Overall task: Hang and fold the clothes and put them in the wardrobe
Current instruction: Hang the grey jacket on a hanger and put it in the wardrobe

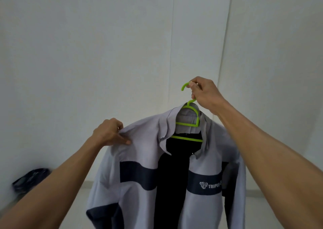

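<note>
The shirt (pixel 148 167) hangs on the green hanger (pixel 189 122) at six o'clock; right hand (pixel 203 94) fingers clamp its hook, left hand (pixel 109 132) fingers pinch the shoulder; hanging step, wardrobe next.

A dark bundle (pixel 31 179) lies on the pale floor (pixel 83 193).

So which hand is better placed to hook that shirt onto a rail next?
The right hand: it already grips the green hanger by its hook. The left hand only pinches the shirt at its shoulder.
</note>
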Action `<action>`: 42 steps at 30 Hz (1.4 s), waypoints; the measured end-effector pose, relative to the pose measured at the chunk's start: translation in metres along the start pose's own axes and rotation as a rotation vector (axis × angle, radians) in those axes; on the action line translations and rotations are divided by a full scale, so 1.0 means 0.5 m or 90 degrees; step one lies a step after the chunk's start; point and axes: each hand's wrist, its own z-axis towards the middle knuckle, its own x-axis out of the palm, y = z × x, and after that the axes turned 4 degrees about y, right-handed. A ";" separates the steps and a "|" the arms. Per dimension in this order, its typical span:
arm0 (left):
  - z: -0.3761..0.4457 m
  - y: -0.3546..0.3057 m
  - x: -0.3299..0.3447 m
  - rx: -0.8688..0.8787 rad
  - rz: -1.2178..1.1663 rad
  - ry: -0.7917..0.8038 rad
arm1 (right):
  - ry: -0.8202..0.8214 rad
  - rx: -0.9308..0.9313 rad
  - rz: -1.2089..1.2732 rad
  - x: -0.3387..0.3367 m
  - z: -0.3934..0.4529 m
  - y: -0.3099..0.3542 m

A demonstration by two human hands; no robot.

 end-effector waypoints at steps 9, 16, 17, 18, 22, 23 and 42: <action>-0.024 -0.150 -0.023 0.276 -0.204 -0.042 | 0.121 -0.012 0.011 0.084 -0.001 0.052; 0.007 -0.252 -0.021 0.305 -0.207 -0.011 | 0.152 -0.049 -0.035 0.103 0.003 0.082; 0.010 -0.254 -0.019 0.311 -0.211 -0.013 | 0.149 -0.049 -0.033 0.102 0.003 0.082; 0.012 -0.254 -0.017 0.320 -0.220 -0.013 | 0.147 -0.047 -0.030 0.101 0.003 0.083; 0.017 -0.256 -0.010 0.342 -0.216 -0.072 | 0.186 -0.036 0.023 0.080 -0.004 0.073; 0.019 -0.253 -0.010 0.341 -0.213 -0.093 | 0.193 -0.024 0.034 0.068 -0.008 0.062; 0.044 -0.135 -0.089 0.285 -0.218 -0.134 | 0.440 0.281 -0.422 -0.015 -0.077 -0.109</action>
